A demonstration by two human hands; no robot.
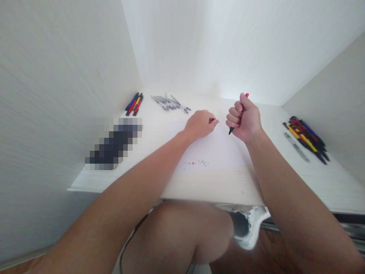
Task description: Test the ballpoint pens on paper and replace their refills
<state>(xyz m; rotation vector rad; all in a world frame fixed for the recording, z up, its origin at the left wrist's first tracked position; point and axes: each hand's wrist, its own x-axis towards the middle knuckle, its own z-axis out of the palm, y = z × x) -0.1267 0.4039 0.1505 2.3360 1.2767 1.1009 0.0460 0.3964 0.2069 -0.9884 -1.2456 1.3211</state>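
Observation:
My right hand (244, 118) is closed in a fist around a red and black pen (231, 130). The pen's red end sticks out beside the raised thumb, and its black tip points down to the left. To the left, my left hand (201, 123) rests low over a white sheet of paper (216, 150) with its fingers pinched. A small dark piece shows at those fingertips, too little of it visible to name. Small red and dark marks or bits (196, 163) dot the lower part of the sheet.
Several clear pens or refills (171, 103) lie at the back. Coloured pens (134, 104) sit at the left wall, with a blurred dark object (114, 146) nearer. More coloured pens (308, 137) and a clear pen (296, 147) lie right. Panels enclose the white desktop (188, 190).

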